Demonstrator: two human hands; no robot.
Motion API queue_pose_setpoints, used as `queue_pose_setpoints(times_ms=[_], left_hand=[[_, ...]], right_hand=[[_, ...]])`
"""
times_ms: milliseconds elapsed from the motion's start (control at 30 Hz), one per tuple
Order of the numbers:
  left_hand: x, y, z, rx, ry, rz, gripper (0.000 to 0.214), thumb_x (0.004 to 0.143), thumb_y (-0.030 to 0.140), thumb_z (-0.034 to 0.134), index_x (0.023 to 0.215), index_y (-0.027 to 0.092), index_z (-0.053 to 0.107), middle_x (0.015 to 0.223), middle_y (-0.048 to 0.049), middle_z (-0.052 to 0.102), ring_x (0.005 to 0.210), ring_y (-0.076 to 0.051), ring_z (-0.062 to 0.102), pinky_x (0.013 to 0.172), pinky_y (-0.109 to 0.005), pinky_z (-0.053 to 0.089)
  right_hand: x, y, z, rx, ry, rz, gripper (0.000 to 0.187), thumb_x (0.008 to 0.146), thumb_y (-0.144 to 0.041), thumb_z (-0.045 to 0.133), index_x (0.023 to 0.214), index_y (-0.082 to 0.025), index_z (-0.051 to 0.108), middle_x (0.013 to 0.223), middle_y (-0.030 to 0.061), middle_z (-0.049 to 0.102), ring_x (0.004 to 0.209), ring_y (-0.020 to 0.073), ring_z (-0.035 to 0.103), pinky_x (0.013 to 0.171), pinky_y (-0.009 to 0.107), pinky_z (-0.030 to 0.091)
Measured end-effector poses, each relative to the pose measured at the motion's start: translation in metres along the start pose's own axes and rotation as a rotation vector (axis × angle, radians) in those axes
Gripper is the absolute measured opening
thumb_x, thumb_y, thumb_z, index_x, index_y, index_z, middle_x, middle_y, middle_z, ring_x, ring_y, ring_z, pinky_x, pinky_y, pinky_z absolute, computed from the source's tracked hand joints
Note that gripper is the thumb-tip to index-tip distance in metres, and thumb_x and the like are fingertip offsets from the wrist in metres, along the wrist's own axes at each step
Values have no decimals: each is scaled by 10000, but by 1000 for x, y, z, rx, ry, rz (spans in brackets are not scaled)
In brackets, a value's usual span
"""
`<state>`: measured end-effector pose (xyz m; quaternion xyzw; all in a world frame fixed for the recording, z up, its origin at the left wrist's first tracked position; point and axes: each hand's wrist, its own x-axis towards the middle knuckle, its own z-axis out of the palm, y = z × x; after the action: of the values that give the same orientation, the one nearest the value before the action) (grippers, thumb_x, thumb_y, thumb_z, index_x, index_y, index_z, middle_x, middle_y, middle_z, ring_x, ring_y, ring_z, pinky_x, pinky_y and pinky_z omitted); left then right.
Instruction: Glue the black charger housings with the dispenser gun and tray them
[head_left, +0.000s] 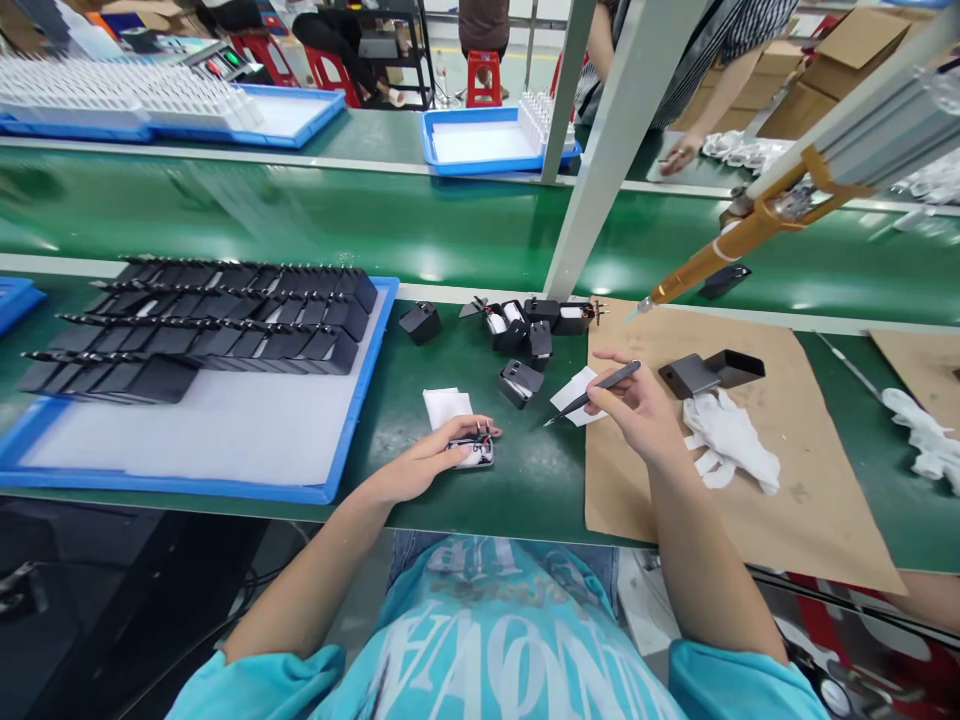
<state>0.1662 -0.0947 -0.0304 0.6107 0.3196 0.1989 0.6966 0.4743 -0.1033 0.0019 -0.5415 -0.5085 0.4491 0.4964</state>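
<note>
My left hand (431, 458) is closed on a small open plug adapter (478, 452) with metal prongs and parts showing inside, held low over the green table. In my right hand (637, 405) is a pair of black tweezers (592, 393), gripped like a pen, its tip pointing down and left. Beneath the tweezers lies a white paper slip (574, 397). A folded white paper (447, 405) rests just behind my left hand. Between and beyond the hands sits a loose group of black adapter housings (538, 342), one of them (520, 382) nearest me.
A blue tray (330, 470) at the left bears rows of black adapters (225, 325). On brown cardboard (626, 490) at the right lie black cases (690, 375) and white gloves (731, 437). An orange-tipped tool (705, 260) hangs above. A metal post (592, 210) rises behind; a co-worker's hand (681, 155) is across.
</note>
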Motion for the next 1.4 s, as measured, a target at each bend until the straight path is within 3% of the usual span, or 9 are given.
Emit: queue_pose_setpoints(times_ms=[267, 400, 500, 667, 800, 900, 1000, 1233, 1400], left_hand=[[-1, 11, -1, 111, -21, -31, 447, 973, 398, 464, 1390, 239, 473, 1391, -108, 572, 1305, -248, 510, 1117, -436, 372], [5, 18, -5, 190, -68, -3, 569, 909, 387, 577, 1444, 270, 421, 1448, -95, 529, 1329, -244, 500, 1132, -433, 360], [12, 20, 2, 293, 29, 31, 538, 877, 327, 606, 1397, 254, 485, 1385, -96, 590, 1258, -238, 560, 1081, -409, 417], [17, 14, 16, 550, 216, 189, 412, 839, 143, 481, 1229, 204, 600, 1037, -57, 738, 882, -178, 667, 867, -342, 514], [12, 13, 13, 789, 182, 340, 498, 799, 105, 452, 1276, 206, 555, 1042, -63, 709, 941, -215, 609, 878, -374, 472], [7, 18, 11, 880, 128, 343, 528, 891, 165, 409, 1417, 209, 423, 1172, -85, 667, 1021, -235, 572, 933, -412, 434], [3, 20, 14, 989, 181, 310, 476, 970, 204, 354, 1443, 203, 402, 1195, -95, 671, 1051, -242, 574, 928, -419, 433], [4, 12, 28, 1079, 311, 361, 276, 967, 273, 465, 1174, 223, 642, 1086, -79, 735, 982, -214, 678, 886, -356, 522], [7, 1, 36, 1106, 388, 353, 194, 935, 322, 530, 1015, 242, 687, 1152, -86, 723, 1013, -242, 690, 888, -374, 548]], right_hand=[[1, 5, 0, -18, -31, -23, 406, 824, -351, 681, 1193, -268, 533, 820, -24, 595, 660, 128, 635, 662, 318, 573], [2, 6, 1, -37, -15, -16, 407, 822, -364, 682, 1190, -265, 540, 832, -18, 599, 660, 131, 639, 648, 318, 577], [3, 5, 2, -46, -6, -15, 411, 816, -375, 685, 1184, -263, 542, 841, -16, 601, 663, 132, 643, 655, 325, 582], [3, 6, 3, -67, -15, -9, 425, 815, -387, 683, 1191, -255, 538, 837, -17, 585, 662, 135, 646, 660, 328, 578], [2, 7, 4, -88, -26, -11, 431, 821, -391, 675, 1205, -254, 534, 844, -11, 594, 674, 137, 650, 658, 320, 572], [2, 5, 5, -103, -15, -9, 434, 819, -406, 673, 1199, -246, 538, 845, -2, 603, 676, 145, 653, 655, 327, 576], [1, 4, 5, -125, -17, -20, 433, 828, -419, 661, 1202, -243, 533, 851, 12, 617, 716, 164, 657, 667, 345, 583], [0, 7, 5, -150, -19, -22, 442, 845, -428, 643, 1232, -252, 520, 887, 25, 630, 763, 173, 660, 697, 358, 591], [1, 6, 5, -157, -24, -26, 448, 844, -433, 645, 1229, -245, 514, 882, 26, 634, 745, 176, 668, 692, 363, 591]])
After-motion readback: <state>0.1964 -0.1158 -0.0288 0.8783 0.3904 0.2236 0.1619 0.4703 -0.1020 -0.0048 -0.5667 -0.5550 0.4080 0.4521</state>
